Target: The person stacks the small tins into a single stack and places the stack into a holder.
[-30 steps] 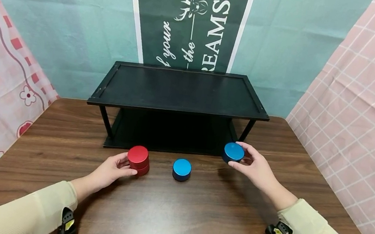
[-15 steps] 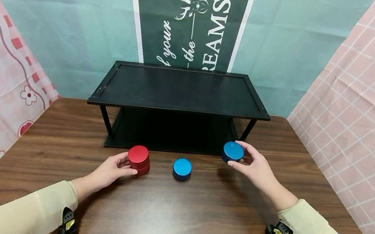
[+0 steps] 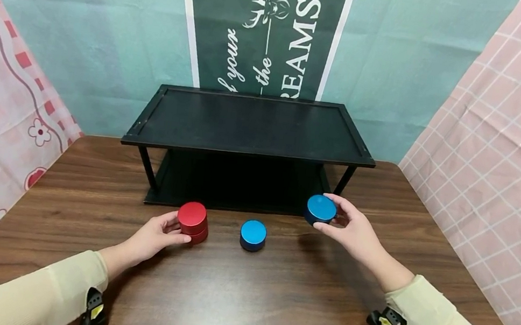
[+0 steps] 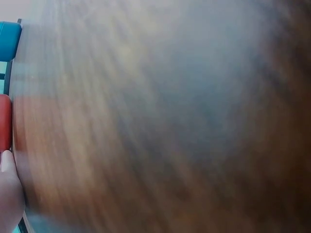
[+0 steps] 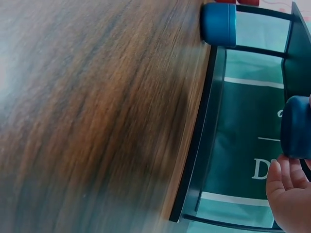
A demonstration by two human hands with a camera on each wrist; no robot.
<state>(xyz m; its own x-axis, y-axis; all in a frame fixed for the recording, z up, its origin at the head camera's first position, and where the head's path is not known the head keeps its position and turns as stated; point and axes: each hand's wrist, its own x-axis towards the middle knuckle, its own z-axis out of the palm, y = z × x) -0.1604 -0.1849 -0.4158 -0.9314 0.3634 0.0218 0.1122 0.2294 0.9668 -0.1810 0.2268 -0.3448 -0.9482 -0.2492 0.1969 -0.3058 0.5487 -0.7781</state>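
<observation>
You face a brown table (image 3: 224,299), with a black two-tier shelf (image 3: 255,129) standing toward its far edge. Behind it you see a teal cloth (image 3: 101,29) with a dark green panel (image 3: 216,5) bordered in white; the panel's white deer and lettering run sideways. On your left is a pale cloth (image 3: 6,164) printed with fruit and flowers, on your right a pink cloth (image 3: 511,150) with a white grid.

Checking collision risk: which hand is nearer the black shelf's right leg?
Right. The right hand, holding a blue cylinder, is close to the right leg, on its near side; the left hand, gripping the red stack, is before the black shelf's left end.
</observation>
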